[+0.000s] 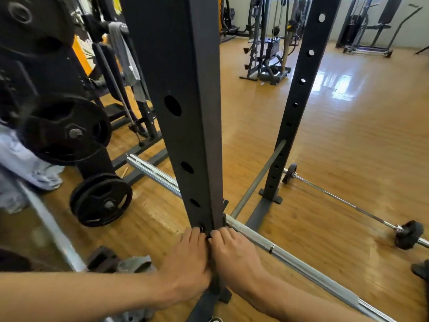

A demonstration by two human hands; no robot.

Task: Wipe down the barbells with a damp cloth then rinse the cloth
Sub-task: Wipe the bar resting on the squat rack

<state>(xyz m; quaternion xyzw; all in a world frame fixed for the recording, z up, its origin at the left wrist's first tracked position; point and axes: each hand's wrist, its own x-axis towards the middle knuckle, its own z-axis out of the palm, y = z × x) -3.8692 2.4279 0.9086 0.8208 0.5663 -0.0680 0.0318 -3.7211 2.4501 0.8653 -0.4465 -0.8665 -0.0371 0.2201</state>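
Note:
A long chrome barbell (290, 259) lies low across the wooden floor, running from the upper left, behind the near black rack upright (185, 112), to the lower right. My left hand (188, 256) and my right hand (232, 252) meet at the foot of that upright, one on each side. Their fingers curl round a small black bracket (214, 278) fixed there; what the fingertips hold is partly hidden. A grey crumpled cloth-like thing (137, 264) lies on the floor just left of my left forearm. Neither hand holds a cloth.
A thinner barbell (343, 202) with small black plates lies on the floor to the right. A second rack upright (299, 89) stands behind, with a grey rod (257, 180) leaning from it. Black weight plates (101, 199) hang on a stand at left. A grey towel (120, 49) hangs further back.

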